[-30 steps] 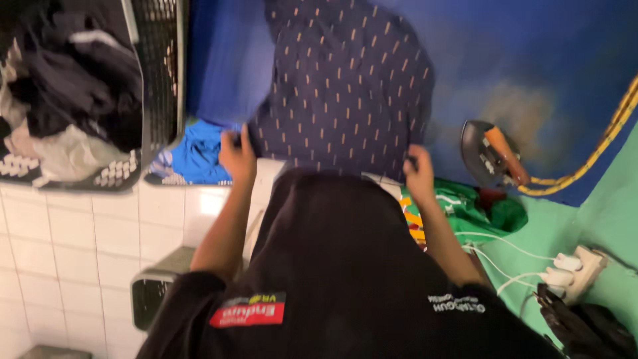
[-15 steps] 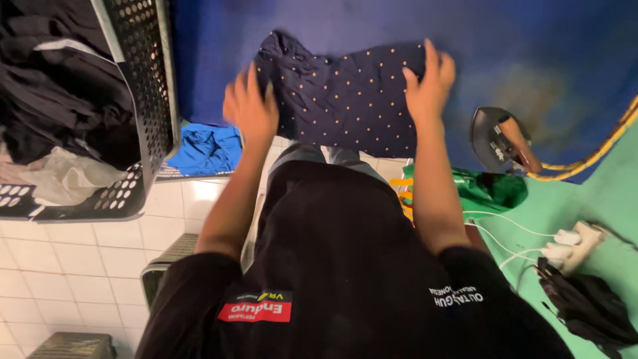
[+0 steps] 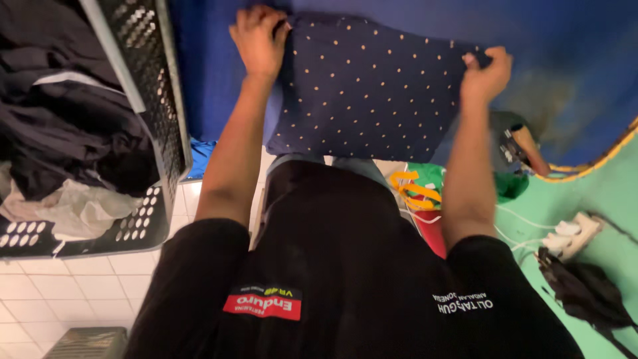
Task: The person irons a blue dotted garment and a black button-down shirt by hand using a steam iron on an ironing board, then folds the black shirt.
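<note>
at far left, a dark perforated laundry basket (image 3: 154,119) sits over white floor tiles (image 3: 80,292), stuffed with black clothes (image 3: 66,126) and a pale crumpled piece (image 3: 66,209) at its lower side. just right of the basket a bit of bright blue cloth (image 3: 199,156) shows under the table edge. left hand (image 3: 258,41) is next, fingers curled shut, pinching the top left corner of the navy dotted garment (image 3: 369,93). the garment lies flat, folded into a rough rectangle, on the blue ironing surface (image 3: 212,66), small orange dots all over it, its lower edge right above the person's black shirt (image 3: 332,266). right hand (image 3: 486,70) grips the top right corner of the same garment, thumb on top, fingers wrapped around the edge; how far they tuck under is hard to tell, partly hidden. both forearms run down either side of the garment. below the right arm, a green and yellow bundle with an orange hanger-like loop (image 3: 415,189) lies near a red item (image 3: 432,233). right of the right wrist an iron (image 3: 522,143), blurry, rests on the blue surface beside a brownish scorch patch (image 3: 551,100). further right, a yellow cord (image 3: 598,159) edges the green floor (image 3: 598,199), with a white power strip (image 3: 571,233) and a black bag (image 3: 588,292) at far right.
</note>
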